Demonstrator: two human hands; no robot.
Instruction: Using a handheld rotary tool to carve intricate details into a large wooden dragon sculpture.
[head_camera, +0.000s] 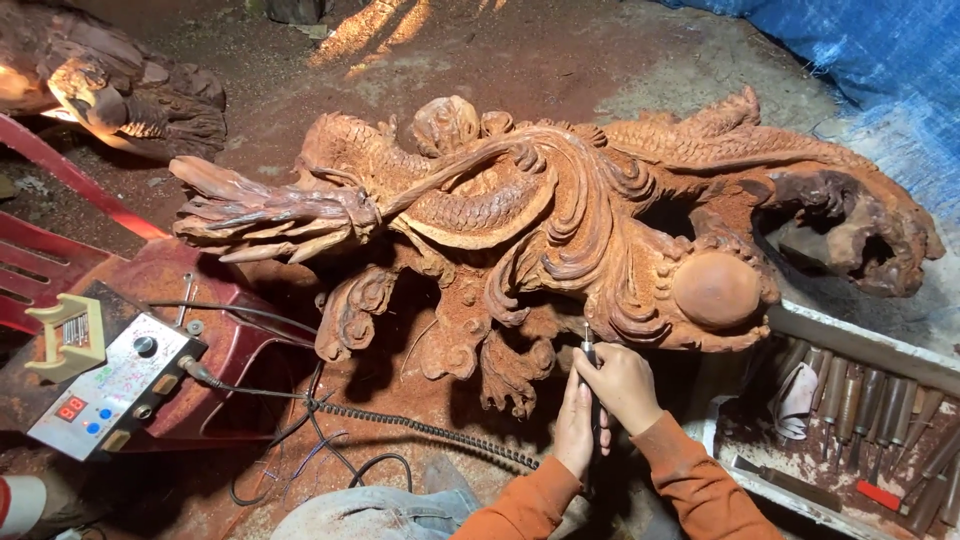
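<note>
Dirt floor (560, 60) dusted with reddish sawdust, blue tarp (870, 50) at far right. Nearest: both hands, left hand (575, 425) and right hand (622, 385), wrapped tight around slim rotary carving tool (589, 352), tip on lower edge of reddish-brown wood carving (560, 220). Beyond: scaled, swirling relief across floor.

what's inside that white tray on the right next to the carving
The white tray holds a row of wooden-handled chisels, a red-handled tool and reddish wood dust. Its right end runs out of frame; its floor under the tools is covered.
</note>
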